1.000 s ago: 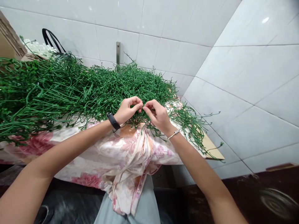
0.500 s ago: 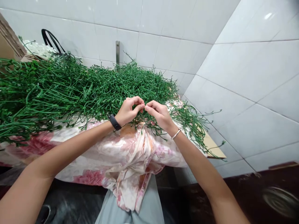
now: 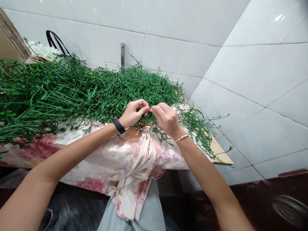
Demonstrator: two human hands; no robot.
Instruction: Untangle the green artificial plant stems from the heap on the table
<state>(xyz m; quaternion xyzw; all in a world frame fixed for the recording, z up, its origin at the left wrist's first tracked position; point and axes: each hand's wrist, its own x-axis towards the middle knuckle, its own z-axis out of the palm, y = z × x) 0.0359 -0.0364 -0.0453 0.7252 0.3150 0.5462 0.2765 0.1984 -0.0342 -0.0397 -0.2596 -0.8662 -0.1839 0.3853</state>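
Fine fingertip work wants a light pinch and a steady left hand (image 3: pixel 132 115), the right hand (image 3: pixel 168 119) making the small movements; each grip is closed, thumb to forefinger, the two pinches nearly meeting — what they have hold of, if anything, is too small to tell; the green stems (image 3: pixel 108 91) lie heaped on the cloth-covered worktop (image 3: pixel 222 154), partly hidden by the hands and cut off at left.
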